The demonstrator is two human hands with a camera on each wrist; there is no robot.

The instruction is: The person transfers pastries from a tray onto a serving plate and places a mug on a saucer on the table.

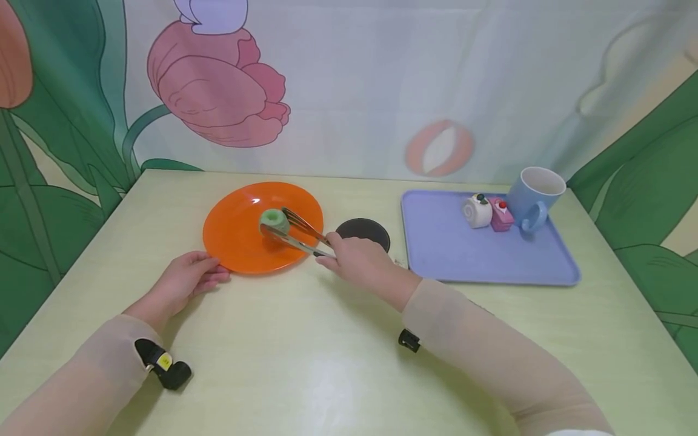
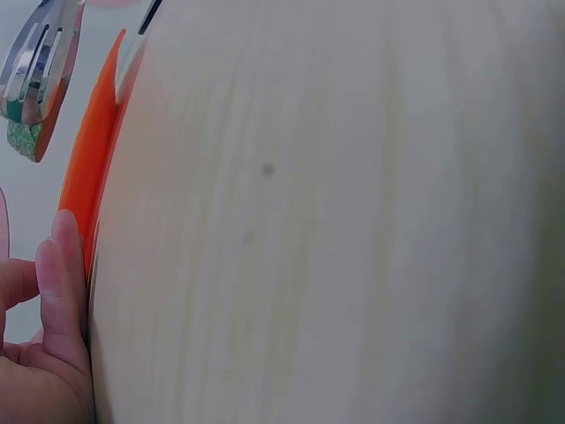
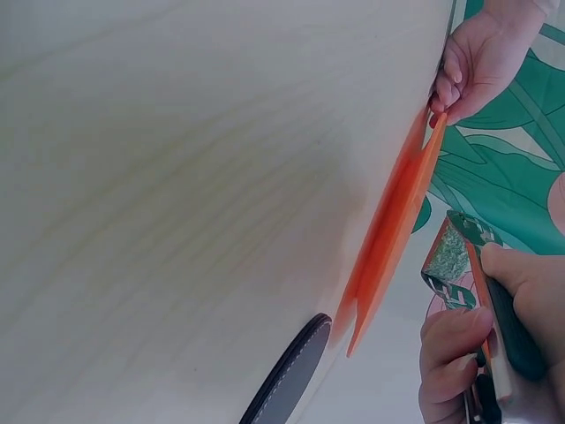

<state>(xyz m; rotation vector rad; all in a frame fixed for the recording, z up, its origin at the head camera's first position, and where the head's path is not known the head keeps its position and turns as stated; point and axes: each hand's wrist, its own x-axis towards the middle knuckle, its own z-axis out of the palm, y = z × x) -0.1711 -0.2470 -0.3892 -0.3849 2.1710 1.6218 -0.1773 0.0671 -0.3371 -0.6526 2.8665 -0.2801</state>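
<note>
My left hand (image 1: pixel 188 278) pinches the near-left rim of an orange plate (image 1: pixel 231 236), thumb on top and fingers at the edge. My right hand (image 1: pixel 362 260) grips metal tongs (image 1: pixel 297 243), which have dark handles (image 3: pixel 514 331) in the right wrist view. Between the tongs' slotted tips sits a green ring-shaped toy pastry (image 1: pixel 275 220). Both wrist views show the pastry (image 2: pixel 25 140) held a little above the plate, not touching it.
A round black coaster (image 1: pixel 362 229) with a stitched edge lies right of the plate, partly behind my right hand. Farther right, a lilac tray (image 1: pixel 452 254) bears a white roll cake (image 1: pixel 477 213), a pink cake (image 1: pixel 501 217) and a blue mug (image 1: pixel 537 188). A flowered curtain (image 1: pixel 349 91) hangs behind the table.
</note>
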